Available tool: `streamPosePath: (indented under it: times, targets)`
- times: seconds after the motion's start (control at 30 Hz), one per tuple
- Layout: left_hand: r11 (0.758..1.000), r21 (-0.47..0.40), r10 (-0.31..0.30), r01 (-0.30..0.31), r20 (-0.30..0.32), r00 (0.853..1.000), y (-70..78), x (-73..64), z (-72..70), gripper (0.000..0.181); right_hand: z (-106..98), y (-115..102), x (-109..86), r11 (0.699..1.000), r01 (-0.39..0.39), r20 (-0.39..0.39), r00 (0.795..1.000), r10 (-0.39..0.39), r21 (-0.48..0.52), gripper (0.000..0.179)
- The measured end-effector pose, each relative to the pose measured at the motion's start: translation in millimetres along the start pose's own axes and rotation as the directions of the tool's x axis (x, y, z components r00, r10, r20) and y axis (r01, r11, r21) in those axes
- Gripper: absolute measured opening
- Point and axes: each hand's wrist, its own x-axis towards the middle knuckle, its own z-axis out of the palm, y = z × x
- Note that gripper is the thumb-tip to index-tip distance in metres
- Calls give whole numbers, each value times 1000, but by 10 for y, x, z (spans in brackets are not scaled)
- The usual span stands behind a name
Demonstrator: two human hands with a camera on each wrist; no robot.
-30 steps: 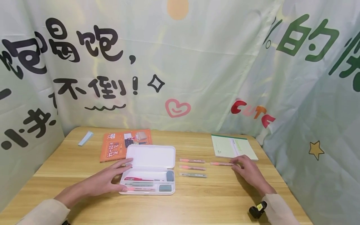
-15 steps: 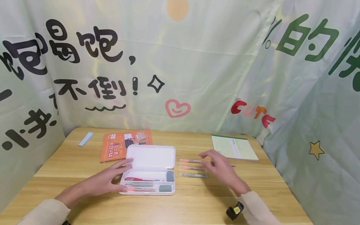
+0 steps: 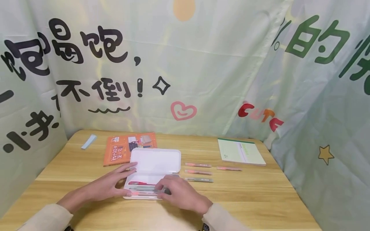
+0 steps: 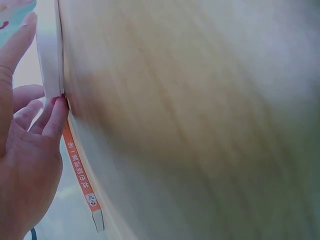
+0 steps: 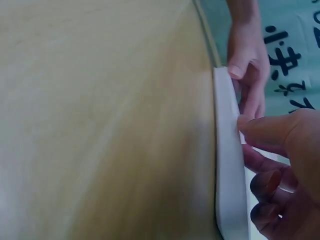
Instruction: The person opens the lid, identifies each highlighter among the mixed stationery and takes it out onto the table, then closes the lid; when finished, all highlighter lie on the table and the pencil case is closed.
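A white pencil case (image 3: 156, 160) lies with its lid back. My left hand (image 3: 108, 184) holds its left end, thumb at the front corner and fingers along the lid's edge. Inside are a red pen (image 3: 138, 183), a green-grey pen (image 3: 141, 188) and a pink-tipped pen (image 3: 141, 193). My right hand (image 3: 182, 192) reaches into the tray, its thumb and fingertips at the right ends of the two front pens; I cannot tell whether it pinches one. A dark green block (image 3: 167, 191) shows between its fingers. In the right wrist view, the case's front wall (image 5: 229, 165) hides the fingertips' contact.
To the right of the case, a pink-tipped pen (image 3: 198, 165), another pink-tipped pen (image 3: 199, 172) and a grey-green pen (image 3: 199, 180) lie in a column, with one pen (image 3: 229, 168) farther right. An orange book (image 3: 115, 154), a notebook (image 3: 241, 152) and a pale blue strip (image 3: 88, 141) lie farther back.
My right hand has let go of the pen at the far right, then moved left across the laid-out pens and into the pencil case. The left hand has stayed at the case.
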Motion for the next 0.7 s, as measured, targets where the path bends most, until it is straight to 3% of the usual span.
streamPosePath:
  times: [0.23, 0.7]
  targets:
    - [1000, -4, -4, 4, 6, 1000, 19, 7, -35, 86, 51, -91, 36, 990, 52, 34, 998, -48, -131, 13]
    - [1000, 0, 10, -10, -3, 1000, 25, 18, -10, 86, 11, -256, 52, 983, -33, 110, 992, 54, -183, 11]
